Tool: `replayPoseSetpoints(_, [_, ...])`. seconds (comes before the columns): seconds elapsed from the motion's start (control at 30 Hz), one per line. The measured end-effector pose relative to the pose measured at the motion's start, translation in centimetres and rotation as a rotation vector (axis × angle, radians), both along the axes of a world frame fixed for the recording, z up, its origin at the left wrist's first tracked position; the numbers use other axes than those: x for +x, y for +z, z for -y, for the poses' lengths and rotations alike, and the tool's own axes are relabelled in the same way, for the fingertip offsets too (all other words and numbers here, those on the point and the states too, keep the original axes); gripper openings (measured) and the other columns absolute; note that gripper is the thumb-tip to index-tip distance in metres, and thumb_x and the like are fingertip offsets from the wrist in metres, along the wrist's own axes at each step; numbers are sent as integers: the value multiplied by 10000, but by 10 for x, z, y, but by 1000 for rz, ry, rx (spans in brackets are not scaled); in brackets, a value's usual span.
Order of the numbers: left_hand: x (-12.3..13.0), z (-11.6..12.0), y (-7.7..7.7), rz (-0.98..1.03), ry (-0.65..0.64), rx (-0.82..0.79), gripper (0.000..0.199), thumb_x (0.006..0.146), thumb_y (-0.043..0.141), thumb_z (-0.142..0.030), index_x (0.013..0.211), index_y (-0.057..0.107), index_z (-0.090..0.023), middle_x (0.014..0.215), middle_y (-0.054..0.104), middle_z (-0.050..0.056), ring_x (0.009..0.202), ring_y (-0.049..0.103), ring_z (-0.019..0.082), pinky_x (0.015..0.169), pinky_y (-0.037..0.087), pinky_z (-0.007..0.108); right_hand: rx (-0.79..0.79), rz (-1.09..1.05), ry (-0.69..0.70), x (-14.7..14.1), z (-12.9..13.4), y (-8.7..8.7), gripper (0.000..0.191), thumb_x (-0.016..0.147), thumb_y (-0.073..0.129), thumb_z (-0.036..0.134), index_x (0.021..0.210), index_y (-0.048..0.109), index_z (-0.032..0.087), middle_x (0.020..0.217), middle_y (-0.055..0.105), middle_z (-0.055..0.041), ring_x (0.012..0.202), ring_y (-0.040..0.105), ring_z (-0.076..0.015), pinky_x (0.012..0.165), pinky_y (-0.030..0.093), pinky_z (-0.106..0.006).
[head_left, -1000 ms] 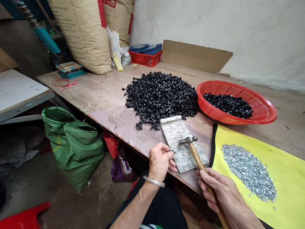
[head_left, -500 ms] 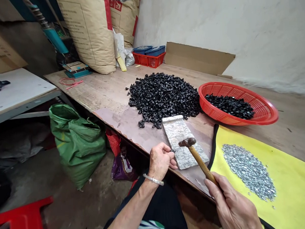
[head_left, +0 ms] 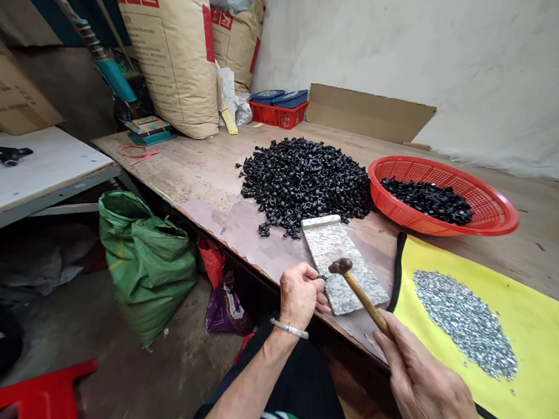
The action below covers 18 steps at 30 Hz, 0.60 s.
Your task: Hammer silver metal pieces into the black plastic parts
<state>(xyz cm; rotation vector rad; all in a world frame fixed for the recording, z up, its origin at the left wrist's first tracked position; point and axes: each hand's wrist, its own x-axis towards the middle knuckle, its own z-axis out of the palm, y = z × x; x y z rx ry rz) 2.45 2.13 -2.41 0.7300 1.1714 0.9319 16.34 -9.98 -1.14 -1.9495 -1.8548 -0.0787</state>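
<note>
My left hand (head_left: pixel 302 291) pinches a small black plastic part (head_left: pixel 323 277) at the left edge of a speckled stone slab (head_left: pixel 351 261). In my right hand (head_left: pixel 427 367) is the wooden handle of a hammer (head_left: pixel 365 301), its dark metal head above the slab, close to the pinched part. Beyond the slab lies a large heap of black plastic parts (head_left: pixel 308 183). A red mesh basket (head_left: pixel 495 208) to the right holds more of them. Many small silvery metal pieces (head_left: pixel 466 320), apparently nuts, are spread over a yellow cloth (head_left: pixel 538 341) beside my right hand.
At the back of the wooden table (head_left: pixel 207 170) stand large paper sacks (head_left: pixel 174 65), a small red crate (head_left: pixel 278 115) and a cardboard strip (head_left: pixel 370 112). A green sack (head_left: pixel 144 266) sits on the floor left of the table edge. A red stool (head_left: pixel 34 396) is at lower left.
The whole scene has shifted slightly right and down as the camera turned. Both hands keep their grips, and the hammer stays above the slab near the part.
</note>
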Motion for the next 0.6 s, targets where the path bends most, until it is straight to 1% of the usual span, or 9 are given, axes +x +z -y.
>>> replayPoseSetpoints(0.07, [0,0,0,3,1,0,95,588,559,-107,582,482,-163,333,496,-46,269,469,111,288,448,228,27,-15,-53,0,4,8,383,847,442,397,1155,588,224,1023,691,-76,850,669,-243,706,541,-310])
replayPoseSetpoints(0.13, [-1,0,0,3,-6,-4,98,591,563,-109,588,482,-162,333,495,-46,267,469,112,282,439,222,46,-4,-140,-4,8,15,422,850,447,413,1215,553,230,1102,662,-85,887,660,-265,713,538,-333])
replayPoseSetpoints(0.2, [-1,1,1,6,-10,-7,103,591,564,-108,586,478,-163,328,488,-50,265,465,112,282,442,227,59,18,-210,-11,9,16,453,860,434,411,1259,523,215,1151,635,-105,887,658,-284,702,535,-356])
replayPoseSetpoints(0.27, [-1,0,1,8,-5,-5,113,586,565,-102,577,472,-165,324,478,-57,265,460,109,287,453,235,43,36,-185,-17,7,10,435,867,422,387,1234,546,191,1095,659,-118,799,674,-273,644,535,-348])
replayPoseSetpoints(0.33, [0,0,1,8,4,-1,122,580,561,-93,566,464,-166,322,469,-62,268,462,107,289,458,236,5,55,-95,-20,4,4,390,868,411,355,1167,594,185,983,697,-105,671,676,-237,559,528,-316])
replayPoseSetpoints(0.4, [0,0,1,8,5,-5,125,576,557,-85,561,462,-165,321,468,-62,268,461,105,289,458,232,4,67,-36,-19,2,4,368,871,408,342,1138,608,187,951,708,-95,638,674,-221,531,526,-299])
replayPoseSetpoints(0.5, [0,-1,0,16,2,-1,116,580,568,-91,576,474,-161,329,471,-60,276,465,102,296,468,237,88,38,-68,-14,3,16,366,876,442,340,1186,570,194,1056,686,-85,782,686,-225,664,550,-297])
replayPoseSetpoints(0.6, [-1,-1,-1,22,4,11,113,580,567,-92,584,478,-161,334,471,-62,284,471,103,298,472,241,148,30,-137,-11,5,29,381,881,462,317,1231,529,183,1085,676,-83,836,683,-228,757,544,-305])
